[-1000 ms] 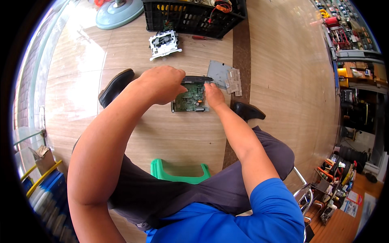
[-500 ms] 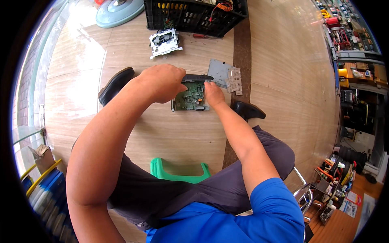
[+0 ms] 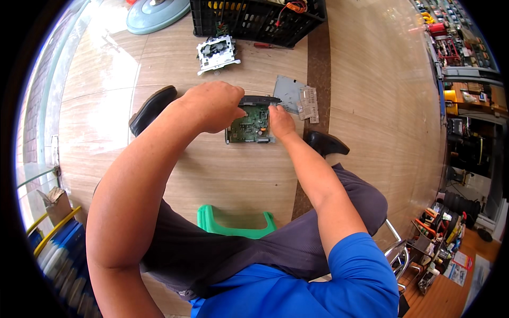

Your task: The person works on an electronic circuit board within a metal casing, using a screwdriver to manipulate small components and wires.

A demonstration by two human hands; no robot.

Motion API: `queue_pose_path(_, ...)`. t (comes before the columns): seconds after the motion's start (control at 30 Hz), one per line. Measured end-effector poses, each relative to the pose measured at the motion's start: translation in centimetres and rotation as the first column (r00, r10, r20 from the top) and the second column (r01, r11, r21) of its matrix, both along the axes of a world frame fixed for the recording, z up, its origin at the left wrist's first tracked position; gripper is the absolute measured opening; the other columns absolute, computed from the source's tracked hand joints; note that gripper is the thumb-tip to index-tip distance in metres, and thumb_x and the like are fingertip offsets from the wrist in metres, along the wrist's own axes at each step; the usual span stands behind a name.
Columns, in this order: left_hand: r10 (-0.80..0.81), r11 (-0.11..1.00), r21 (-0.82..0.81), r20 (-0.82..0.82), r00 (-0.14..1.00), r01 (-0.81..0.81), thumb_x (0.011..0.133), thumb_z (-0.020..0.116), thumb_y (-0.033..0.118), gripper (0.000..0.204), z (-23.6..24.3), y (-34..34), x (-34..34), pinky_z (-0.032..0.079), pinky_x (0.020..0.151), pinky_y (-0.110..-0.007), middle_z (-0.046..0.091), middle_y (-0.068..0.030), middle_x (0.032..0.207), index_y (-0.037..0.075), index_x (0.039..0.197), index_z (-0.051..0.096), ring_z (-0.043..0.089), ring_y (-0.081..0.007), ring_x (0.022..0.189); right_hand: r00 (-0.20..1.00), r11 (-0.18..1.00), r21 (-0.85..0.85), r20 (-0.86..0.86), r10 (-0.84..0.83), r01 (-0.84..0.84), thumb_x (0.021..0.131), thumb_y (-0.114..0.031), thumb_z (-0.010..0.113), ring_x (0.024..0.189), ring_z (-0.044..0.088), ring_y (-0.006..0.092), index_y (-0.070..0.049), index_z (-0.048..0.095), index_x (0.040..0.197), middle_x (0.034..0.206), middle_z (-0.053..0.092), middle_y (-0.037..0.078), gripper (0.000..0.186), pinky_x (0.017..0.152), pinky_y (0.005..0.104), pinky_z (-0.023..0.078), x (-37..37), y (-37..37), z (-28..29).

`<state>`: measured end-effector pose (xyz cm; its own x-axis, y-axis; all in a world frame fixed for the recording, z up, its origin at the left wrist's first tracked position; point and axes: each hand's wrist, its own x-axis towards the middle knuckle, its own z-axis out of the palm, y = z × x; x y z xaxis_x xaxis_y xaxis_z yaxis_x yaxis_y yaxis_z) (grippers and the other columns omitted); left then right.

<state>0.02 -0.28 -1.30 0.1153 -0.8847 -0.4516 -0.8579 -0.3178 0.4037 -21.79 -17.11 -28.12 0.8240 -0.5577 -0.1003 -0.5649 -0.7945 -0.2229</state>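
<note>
An opened electronic unit, like a car stereo, lies on the floor between my shoes. Its green circuit board [image 3: 250, 129] faces up, and a black front panel [image 3: 260, 99] runs along its far edge. My left hand [image 3: 214, 106] is closed at the unit's left far corner, by the end of the panel; its fingertips are partly hidden under the hand. At the right side, my right hand [image 3: 281, 122] grips the unit's edge with bent fingers near the panel. Just beyond lie a flat grey metal plate [image 3: 289, 91] and a perforated metal piece [image 3: 308, 105].
A white-framed disc mechanism [image 3: 217, 54] lies farther off, near a black plastic crate [image 3: 254, 24] holding parts and wires. A red-handled screwdriver [image 3: 263, 45] is beside the crate. A green stool [image 3: 236, 229] stands close to me. Shelves with tools line the right.
Both hands keep nearly the same place on the unit. The whole view has shifted very slightly.
</note>
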Motion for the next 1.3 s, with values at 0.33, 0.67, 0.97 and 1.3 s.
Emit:
queue_pose_path(0.33,-0.005,1.0,0.027,0.008,1.0,0.005,0.093,0.063,0.025,0.035,0.0,-0.1,0.0,0.05,0.092,-0.045,0.068,-0.0182,0.109,0.004,0.121,0.062,0.063,-0.036,0.107,1.0,1.0,0.005,-0.019,-0.02,0.02,0.092,-0.011,0.051,0.094,0.065,0.0371,-0.007,0.059,0.11,0.103,0.062,0.017,0.02,0.08,0.0462,0.054,0.2,-0.1,-0.4)
queue_pose_path(0.67,-0.001,1.0,0.029,0.006,1.0,0.001,0.093,0.063,0.026,0.035,0.0,0.0,0.0,0.05,0.092,-0.045,0.068,-0.0182,0.109,0.004,0.121,0.062,0.063,-0.036,0.107,0.999,0.999,0.03,-0.038,-0.012,0.013,0.093,-0.011,0.048,0.096,0.065,0.037,-0.006,0.058,0.109,0.106,0.062,0.018,0.02,0.081,0.0466,0.054,0.3,0.0,-0.6)
queue_pose_path(0.97,-0.002,1.0,0.031,-0.003,1.0,0.002,0.094,0.062,0.026,0.036,0.2,-0.2,-0.1,0.05,0.093,-0.044,0.068,-0.0184,0.11,0.003,0.121,0.061,0.062,-0.0354,0.108,0.999,0.998,0.036,0.013,-0.049,0.048,0.09,-0.012,0.056,0.095,0.064,0.0379,-0.006,0.06,0.113,0.103,0.062,0.018,0.024,0.081,0.0461,0.053,-0.1,-0.2,-1.1)
queue_pose_path(1.3,0.001,0.999,0.046,-0.006,1.0,-0.001,0.094,0.062,0.026,0.036,0.3,-0.3,-0.1,0.05,0.093,-0.044,0.068,-0.0189,0.11,0.004,0.122,0.062,0.062,-0.0354,0.109,0.998,0.998,0.042,-0.056,-0.04,0.043,0.094,-0.015,0.048,0.098,0.065,0.0366,-0.007,0.057,0.11,0.11,0.061,0.017,0.02,0.082,0.0466,0.055,0.1,-0.2,-0.8)
